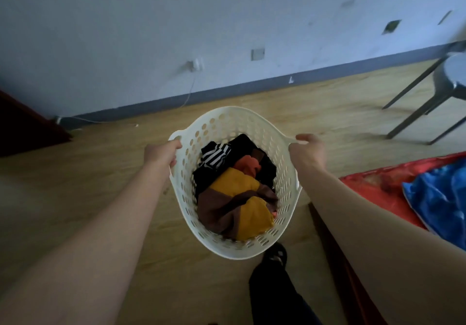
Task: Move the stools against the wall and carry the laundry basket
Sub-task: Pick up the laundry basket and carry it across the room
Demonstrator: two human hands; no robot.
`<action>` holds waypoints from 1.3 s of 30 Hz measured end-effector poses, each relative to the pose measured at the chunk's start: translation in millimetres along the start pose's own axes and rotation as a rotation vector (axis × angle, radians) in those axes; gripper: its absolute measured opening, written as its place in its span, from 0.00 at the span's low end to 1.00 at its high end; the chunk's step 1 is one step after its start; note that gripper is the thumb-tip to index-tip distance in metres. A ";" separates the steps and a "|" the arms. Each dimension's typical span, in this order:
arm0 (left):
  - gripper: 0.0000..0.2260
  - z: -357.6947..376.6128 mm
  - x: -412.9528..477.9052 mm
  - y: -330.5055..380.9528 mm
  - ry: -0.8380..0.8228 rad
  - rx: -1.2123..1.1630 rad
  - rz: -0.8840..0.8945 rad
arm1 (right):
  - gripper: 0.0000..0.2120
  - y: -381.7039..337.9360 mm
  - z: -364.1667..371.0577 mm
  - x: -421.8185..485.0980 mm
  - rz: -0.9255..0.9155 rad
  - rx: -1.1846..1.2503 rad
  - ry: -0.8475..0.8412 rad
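Left hand [161,152] and right hand [306,149] each clamped on a handle of the laundry basket [287,188] – airborne; risk: clipping grey stool [451,77] – clothes [237,193] spill.

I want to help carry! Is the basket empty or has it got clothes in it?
Not empty: the laundry basket holds jumbled clothes.

We had open wood floor [100,186] ahead & to the left, clear up to the wall [126,35]. Right side was blocked: bed [393,188] edge ran just beside our right arm, stool [443,82] legs stood further up near the wall. Dark furniture [22,125] sat in the far-left corner; a cable [186,98] hung from the wall to the floor there. Our own leg [274,287] was under the basket [237,250].
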State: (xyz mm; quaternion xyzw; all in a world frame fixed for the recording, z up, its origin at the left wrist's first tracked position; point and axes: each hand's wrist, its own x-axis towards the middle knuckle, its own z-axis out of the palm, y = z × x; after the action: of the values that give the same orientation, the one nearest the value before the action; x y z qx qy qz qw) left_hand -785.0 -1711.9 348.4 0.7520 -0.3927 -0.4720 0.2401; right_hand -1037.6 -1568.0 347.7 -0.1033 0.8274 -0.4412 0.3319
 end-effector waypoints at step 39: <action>0.08 815.4 187.1 398.5 -0.583 0.475 0.142 | 0.16 -122.8 -229.5 678.4 0.446 0.247 0.540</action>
State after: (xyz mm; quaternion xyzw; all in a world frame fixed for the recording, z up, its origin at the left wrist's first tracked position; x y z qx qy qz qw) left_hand -1616.4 -2086.6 184.2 0.5916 -0.5942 -0.5441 -0.0305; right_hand -1714.0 -1803.2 224.7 0.2406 0.8278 -0.4659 0.1995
